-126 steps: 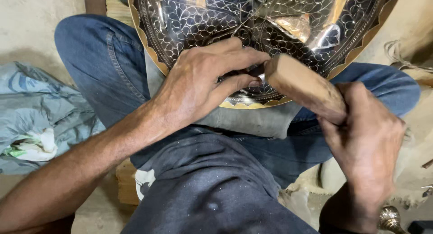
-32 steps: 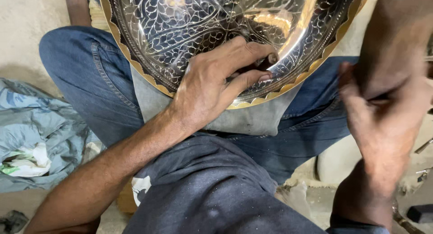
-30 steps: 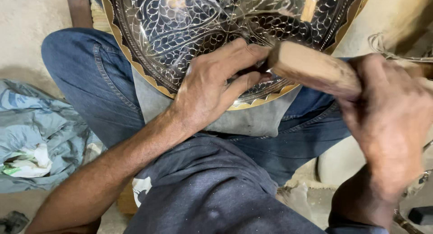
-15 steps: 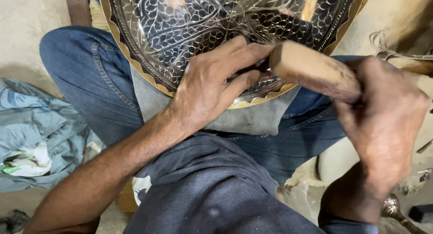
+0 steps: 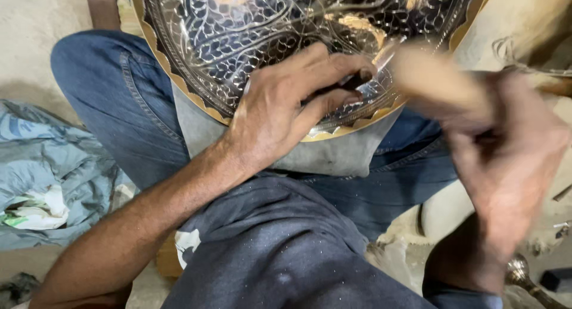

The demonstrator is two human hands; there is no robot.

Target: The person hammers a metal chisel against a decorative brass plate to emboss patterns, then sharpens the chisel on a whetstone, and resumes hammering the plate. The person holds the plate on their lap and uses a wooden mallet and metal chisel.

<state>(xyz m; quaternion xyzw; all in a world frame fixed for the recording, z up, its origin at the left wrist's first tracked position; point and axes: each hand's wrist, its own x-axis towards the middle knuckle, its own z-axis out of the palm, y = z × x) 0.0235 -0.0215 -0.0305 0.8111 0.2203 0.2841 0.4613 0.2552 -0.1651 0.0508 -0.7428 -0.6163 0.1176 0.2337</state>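
A large round engraved metal tray (image 5: 238,29) with a leaf pattern and a gold rim rests on my lap over a grey cloth (image 5: 322,157). My left hand (image 5: 286,106) lies on its lower edge and pinches a thin dark chisel (image 5: 351,82) against the surface. My right hand (image 5: 506,160), blurred by motion, grips a wooden mallet (image 5: 435,76) whose head is just right of the chisel's top.
My jeans-clad legs (image 5: 113,106) frame the tray. A crumpled pale blue cloth (image 5: 47,172) lies on the floor at left. A small brass object (image 5: 521,273) sits at the bottom right. A wooden post (image 5: 101,8) stands at top left.
The right hand has been swinging the mallet: raised out of view about a second ago, then down at the chisel, and now blurred in motion. The left hand stays put.
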